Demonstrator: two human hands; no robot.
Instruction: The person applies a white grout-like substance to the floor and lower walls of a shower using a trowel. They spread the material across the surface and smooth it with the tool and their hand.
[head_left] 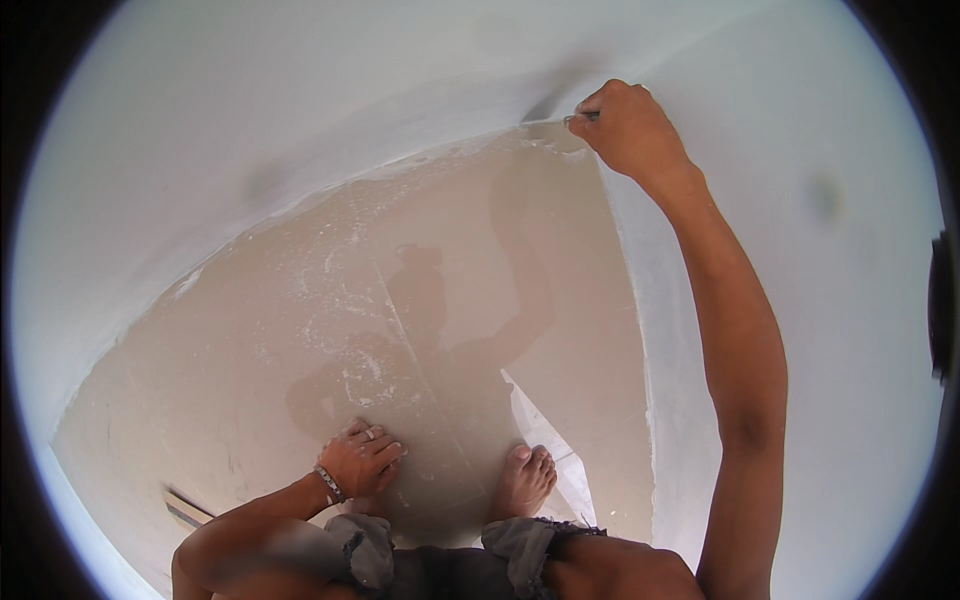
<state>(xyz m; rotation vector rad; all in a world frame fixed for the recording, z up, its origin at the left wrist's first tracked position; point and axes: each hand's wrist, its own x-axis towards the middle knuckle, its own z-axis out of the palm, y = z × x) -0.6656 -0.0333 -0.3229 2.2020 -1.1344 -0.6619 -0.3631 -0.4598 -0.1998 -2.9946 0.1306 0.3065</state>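
My right hand (625,125) reaches far forward to the corner where the floor meets two white walls. Its fingers are closed around a small scraper (591,117), of which just a dark bit shows; the rest is hidden by the hand or too faint to make out. Low down, beside my left foot, is my left hand (362,457), wearing a ring and a bracelet (330,485). Its fingers are curled in, and the palm side is hidden, so whatever it may hold does not show.
White walls (250,120) border the beige floor (450,300), with white residue along their foot and smears across the floor. A white sheet (565,470) lies by my right foot (525,480). At the lower left is a flat brown strip (187,508).
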